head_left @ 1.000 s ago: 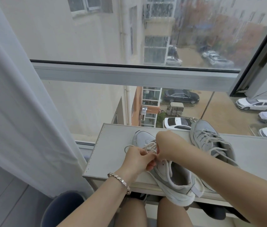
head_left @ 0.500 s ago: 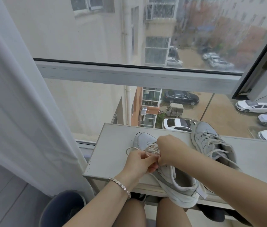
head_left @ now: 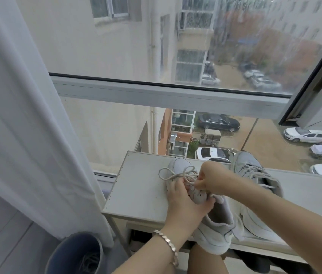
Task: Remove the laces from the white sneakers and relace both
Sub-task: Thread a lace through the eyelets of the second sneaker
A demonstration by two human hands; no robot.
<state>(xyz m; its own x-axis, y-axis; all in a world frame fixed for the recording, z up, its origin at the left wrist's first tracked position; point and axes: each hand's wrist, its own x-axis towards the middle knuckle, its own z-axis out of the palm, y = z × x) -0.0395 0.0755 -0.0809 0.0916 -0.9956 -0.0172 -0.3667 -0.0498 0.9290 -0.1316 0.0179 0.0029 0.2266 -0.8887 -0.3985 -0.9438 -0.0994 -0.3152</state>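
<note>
White sneaker point(head_left: 211, 234) on grey shelf point(head_left: 136, 190): left hand point(head_left: 184, 201) grips its upper; right hand point(head_left: 213, 178) pinches the lace point(head_left: 176, 176). Second sneaker point(head_left: 249, 165) lies just beside.

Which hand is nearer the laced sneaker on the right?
Right. The right hand pinches lace just left of the laced sneaker; the left hand grips the near sneaker, farther left.
</note>
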